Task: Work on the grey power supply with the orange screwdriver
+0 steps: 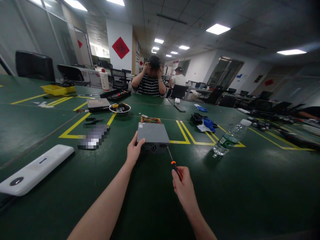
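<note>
Here we recorded the grey power supply unit (153, 136) lying flat on the green table (250, 186), fan grille toward us, its bundle of coloured wires (150, 120) trailing off the far end; our left hand (134, 150) was clasped on its near left corner, thumb on top, steadying it; our right hand (183, 188) was closed round the orange-and-black handle of a screwdriver (174, 163), the thin shaft slanting up so that its tip sat at, or just beside, the near right corner of the case; whether it was seated in a screw we could not tell.

We judged the work to be early; the cover was still on, and no loose screws showed on the table near the unit; the opening of the case looked wholly ahead of us.

Nearby: a plastic water bottle (231, 137) lay on its side to the right, near but apart; a white flat device (33, 170) lay at the left edge; a metal bowl of tools (120, 108) stood beyond; a blue cloth (208, 124) lay further right; a person in a striped shirt (149, 85) sat across the table; nothing blocked the screwdriver.
</note>
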Tool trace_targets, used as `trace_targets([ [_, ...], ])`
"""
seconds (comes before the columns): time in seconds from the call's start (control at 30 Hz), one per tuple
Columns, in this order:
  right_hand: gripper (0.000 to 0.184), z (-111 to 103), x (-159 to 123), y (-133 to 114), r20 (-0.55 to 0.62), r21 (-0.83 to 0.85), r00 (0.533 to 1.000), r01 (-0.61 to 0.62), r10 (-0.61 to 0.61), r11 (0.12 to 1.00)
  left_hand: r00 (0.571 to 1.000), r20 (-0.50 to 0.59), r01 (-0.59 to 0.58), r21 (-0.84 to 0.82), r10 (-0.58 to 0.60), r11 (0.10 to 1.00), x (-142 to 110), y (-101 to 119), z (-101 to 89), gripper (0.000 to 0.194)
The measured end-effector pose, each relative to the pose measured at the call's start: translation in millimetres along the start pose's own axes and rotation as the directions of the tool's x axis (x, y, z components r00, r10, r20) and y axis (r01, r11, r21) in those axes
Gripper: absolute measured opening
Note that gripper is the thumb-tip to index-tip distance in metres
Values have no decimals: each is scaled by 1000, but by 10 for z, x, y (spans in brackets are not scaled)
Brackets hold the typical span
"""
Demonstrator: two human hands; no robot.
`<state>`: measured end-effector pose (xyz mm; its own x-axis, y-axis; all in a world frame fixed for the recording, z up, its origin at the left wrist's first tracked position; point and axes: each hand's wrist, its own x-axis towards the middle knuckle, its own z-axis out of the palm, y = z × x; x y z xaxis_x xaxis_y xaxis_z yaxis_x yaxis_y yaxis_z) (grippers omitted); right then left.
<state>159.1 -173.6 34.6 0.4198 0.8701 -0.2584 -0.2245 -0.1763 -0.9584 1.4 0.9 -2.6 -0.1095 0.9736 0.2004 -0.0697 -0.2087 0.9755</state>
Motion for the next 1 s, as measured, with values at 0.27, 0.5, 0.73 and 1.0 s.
trace_targets([
  [0.27,9,49,1,-266,171,456,953,-300,248,838,1000,17,-21,-14,21,1000,9,23,-7,65],
  [0.5,15,52,17,-266,244,541,862,-501,444,675,1000,10,-14,-14,14,1000,-4,31,-6,64],
  [0.73,17,-13,82,-186,10,233,980,-197,200,952,1000,6,12,1,-12,1000,-3,51,-13,65],
  [1.0,1,-15,82,-281,82,454,925,-366,371,812,1000,8,9,-39,-9,999,-15,89,-5,62],
])
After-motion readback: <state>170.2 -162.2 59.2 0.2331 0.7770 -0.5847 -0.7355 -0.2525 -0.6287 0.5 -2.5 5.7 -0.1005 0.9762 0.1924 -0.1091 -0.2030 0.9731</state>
